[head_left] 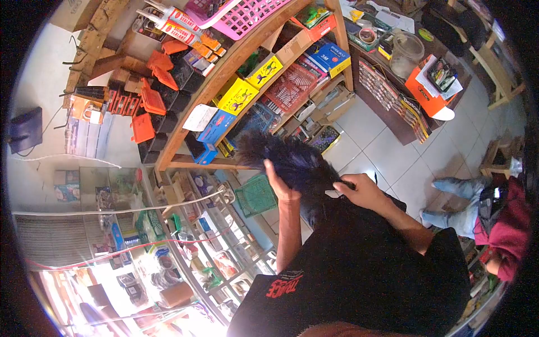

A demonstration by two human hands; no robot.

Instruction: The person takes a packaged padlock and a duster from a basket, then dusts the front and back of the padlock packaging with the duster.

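Note:
A black feather duster with a bluish sheen is held up in front of my chest. My right hand is closed around its lower right end, where a small pale piece sticks out by the fingertips. On the other side, my left hand cups the feathers, which hide part of its fingers. Beyond the duster stands a wooden shelf with a yellow box and blue boxes. My black shirt fills the lower middle of the view.
Sealant tubes and a pink basket sit on the upper shelf. At lower left is a glass display case with goods. A green crate lies below the duster. At right, a person in a maroon top is close by.

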